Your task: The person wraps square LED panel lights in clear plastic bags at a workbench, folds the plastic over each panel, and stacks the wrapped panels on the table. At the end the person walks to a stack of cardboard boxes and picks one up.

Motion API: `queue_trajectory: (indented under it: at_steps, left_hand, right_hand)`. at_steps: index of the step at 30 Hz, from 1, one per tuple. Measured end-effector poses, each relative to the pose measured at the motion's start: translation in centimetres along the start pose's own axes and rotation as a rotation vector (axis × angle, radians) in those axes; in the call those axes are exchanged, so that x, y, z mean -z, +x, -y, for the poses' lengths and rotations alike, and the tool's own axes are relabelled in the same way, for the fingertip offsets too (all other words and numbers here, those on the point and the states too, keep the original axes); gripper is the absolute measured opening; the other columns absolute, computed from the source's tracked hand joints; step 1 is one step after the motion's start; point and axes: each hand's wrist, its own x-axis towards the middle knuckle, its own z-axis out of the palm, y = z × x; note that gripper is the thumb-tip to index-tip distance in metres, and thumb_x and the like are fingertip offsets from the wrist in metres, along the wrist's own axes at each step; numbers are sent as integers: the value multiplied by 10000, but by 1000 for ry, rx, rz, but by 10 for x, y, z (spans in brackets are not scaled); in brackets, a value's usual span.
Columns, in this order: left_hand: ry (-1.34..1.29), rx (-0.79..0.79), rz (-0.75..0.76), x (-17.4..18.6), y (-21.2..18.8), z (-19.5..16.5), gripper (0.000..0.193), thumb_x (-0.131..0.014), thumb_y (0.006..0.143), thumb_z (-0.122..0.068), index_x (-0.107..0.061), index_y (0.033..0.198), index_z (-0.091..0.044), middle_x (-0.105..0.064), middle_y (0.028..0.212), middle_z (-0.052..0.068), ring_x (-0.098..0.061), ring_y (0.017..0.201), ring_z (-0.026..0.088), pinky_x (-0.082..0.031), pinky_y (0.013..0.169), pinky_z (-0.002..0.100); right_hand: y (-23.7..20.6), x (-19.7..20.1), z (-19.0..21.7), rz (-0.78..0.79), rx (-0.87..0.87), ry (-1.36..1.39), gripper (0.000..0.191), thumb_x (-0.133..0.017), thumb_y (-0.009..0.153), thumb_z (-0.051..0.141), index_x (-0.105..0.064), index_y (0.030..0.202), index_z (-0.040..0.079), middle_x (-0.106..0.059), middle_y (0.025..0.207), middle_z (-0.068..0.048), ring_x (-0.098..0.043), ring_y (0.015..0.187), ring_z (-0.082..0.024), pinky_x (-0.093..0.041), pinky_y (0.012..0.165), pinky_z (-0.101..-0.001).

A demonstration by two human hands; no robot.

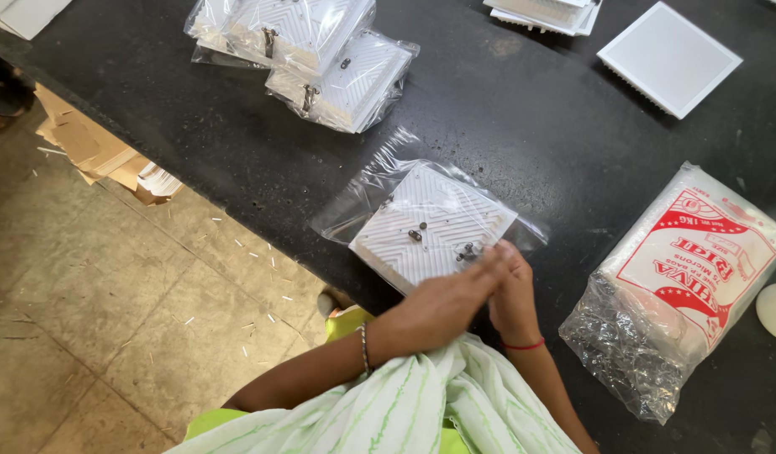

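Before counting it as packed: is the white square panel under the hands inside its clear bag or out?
Inside: the clear bag wraps the white panel, film extending past its far edges.

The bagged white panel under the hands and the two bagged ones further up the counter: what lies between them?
Only bare black counter separates the bagged panel from the bagged pair, in the head view.

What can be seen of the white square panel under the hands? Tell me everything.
The white square panel looks like plastic, with ridged chevron grooves and small dark metal fittings on its face. It lies flat, turned cornerwise, on the black counter, partly inside a clear plastic bag. The left hand and right hand meet at its near corner.
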Motion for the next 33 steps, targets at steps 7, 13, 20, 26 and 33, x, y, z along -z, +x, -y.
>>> queue_trajectory:
  at_steps: [7, 13, 20, 26, 33]
  left_hand:
    - [-274, -380, 138, 18, -19, -17, 884, -601, 828, 46, -252, 1623, -119, -268, 1741, 99, -705, 1051, 337, -595, 758, 379]
    - [221, -87, -262, 51, -36, 64, 986, -812, 698, -111, -315, 1549, -101, -307, 1631, 106, -470, 1367, 332, -362, 1127, 511]
    - [494, -220, -439, -6, -19, 109, 778, -685, 777, -12, -478, 1518, -129, -440, 1615, 39, -409, 1507, 219, -250, 1265, 446]
    - [72, -384, -727, -3, -9, 98, 502, -702, 889, -18, -652, 1381, -100, -670, 1420, 95, -636, 1348, 253, -467, 1173, 396]
    - [-792, -44, -932, 44, -20, 96, 303, -809, 914, -102, -738, 1198, -25, -769, 1102, 111, -715, 950, 141, -605, 842, 294]
  right_hand:
    - [18, 11, -4, -138, -72, 87, 295, -525, 1002, 241, -586, 1242, 82, -701, 1128, -63, -723, 976, -182, -617, 801, -364]
    - [18, 14, 1, -107, -34, -32, 223, -557, 1026, 151, -588, 1217, 41, -698, 1149, -98, -709, 1009, -212, -595, 867, -402]
    - [25, 2, 0, -134, -72, 8, 195, -532, 1038, 135, -589, 1201, 45, -698, 1124, -100, -715, 982, -233, -603, 860, -415]
    - [-5, -24, 48, 182, -38, 36, 320, -561, 945, 152, -572, 1241, 32, -706, 1182, -92, -738, 1075, -291, -586, 942, -417]
    - [-42, -10, 170, 166, 481, -57, 212, -559, 1229, 179, -612, 1297, -15, -716, 1149, -183, -731, 897, -194, -606, 766, -274]
